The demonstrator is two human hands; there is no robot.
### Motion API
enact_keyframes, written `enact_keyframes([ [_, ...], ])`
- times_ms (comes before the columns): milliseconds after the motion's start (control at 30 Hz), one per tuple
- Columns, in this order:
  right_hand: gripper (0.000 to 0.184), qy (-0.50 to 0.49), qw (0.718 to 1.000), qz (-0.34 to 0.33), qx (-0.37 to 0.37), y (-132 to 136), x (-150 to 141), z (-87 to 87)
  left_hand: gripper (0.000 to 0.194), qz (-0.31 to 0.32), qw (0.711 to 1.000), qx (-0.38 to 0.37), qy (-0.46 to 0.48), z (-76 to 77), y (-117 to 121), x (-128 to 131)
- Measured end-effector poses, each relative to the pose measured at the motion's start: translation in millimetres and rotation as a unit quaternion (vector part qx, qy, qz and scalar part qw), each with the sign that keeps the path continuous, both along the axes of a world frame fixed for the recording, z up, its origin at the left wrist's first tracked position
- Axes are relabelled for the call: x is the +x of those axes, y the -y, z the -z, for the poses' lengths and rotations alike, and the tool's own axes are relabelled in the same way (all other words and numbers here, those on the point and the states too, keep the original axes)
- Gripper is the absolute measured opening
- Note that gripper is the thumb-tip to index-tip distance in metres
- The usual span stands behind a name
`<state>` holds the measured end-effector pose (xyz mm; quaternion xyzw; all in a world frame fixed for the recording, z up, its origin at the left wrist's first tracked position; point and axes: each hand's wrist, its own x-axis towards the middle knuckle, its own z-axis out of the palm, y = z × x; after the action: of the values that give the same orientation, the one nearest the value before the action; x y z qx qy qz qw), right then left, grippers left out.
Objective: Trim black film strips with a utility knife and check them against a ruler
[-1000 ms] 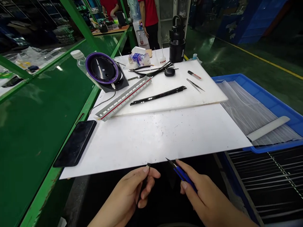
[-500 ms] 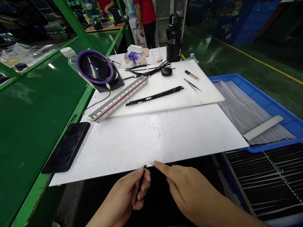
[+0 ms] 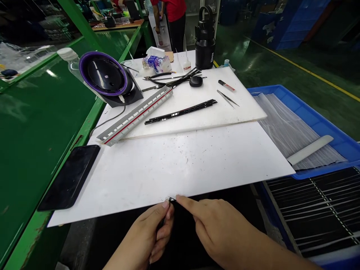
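At the near edge of the white board, my left hand (image 3: 153,228) is closed around a thin dark strip (image 3: 170,200), most of it hidden by the fingers. My right hand (image 3: 218,223), index finger stretched along it, grips a thin pointed tool (image 3: 172,198); only its tip shows, so its kind is unclear. That tip meets or nearly meets the strip's upper end beside my left thumb. Farther back, a bundle of black strips (image 3: 181,111) lies on a white foam slab (image 3: 225,112), with tweezers (image 3: 227,99) to its right.
A grey scale ruler (image 3: 137,115) lies left of the bundle, near a purple-rimmed fan (image 3: 103,74). A phone (image 3: 69,178) rests at the left edge. Behind stand pliers (image 3: 157,76) and a black bottle (image 3: 205,45). Right is a blue tray (image 3: 303,101). A person (image 3: 176,18) stands beyond.
My right hand has moved slightly left, bringing the tool's tip to the top of the strip. My left hand has shifted a little left and down. The view has moved slightly.
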<state>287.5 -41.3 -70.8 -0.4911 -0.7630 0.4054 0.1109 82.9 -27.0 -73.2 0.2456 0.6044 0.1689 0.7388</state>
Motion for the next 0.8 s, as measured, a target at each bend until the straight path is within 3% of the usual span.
enact_keyframes([
  [300,0.061,0.008,1.0,-0.015,-0.012,-4.0,-1.2,-4.4,0.047,0.01,1.0,0.001,-0.017,1.3,0.8,0.5],
  [800,0.061,0.07,0.994,-0.036,0.078,-2.9,-2.6,-4.6,0.048,0.018,0.999,0.023,-0.035,5.3,1.4,-0.5],
])
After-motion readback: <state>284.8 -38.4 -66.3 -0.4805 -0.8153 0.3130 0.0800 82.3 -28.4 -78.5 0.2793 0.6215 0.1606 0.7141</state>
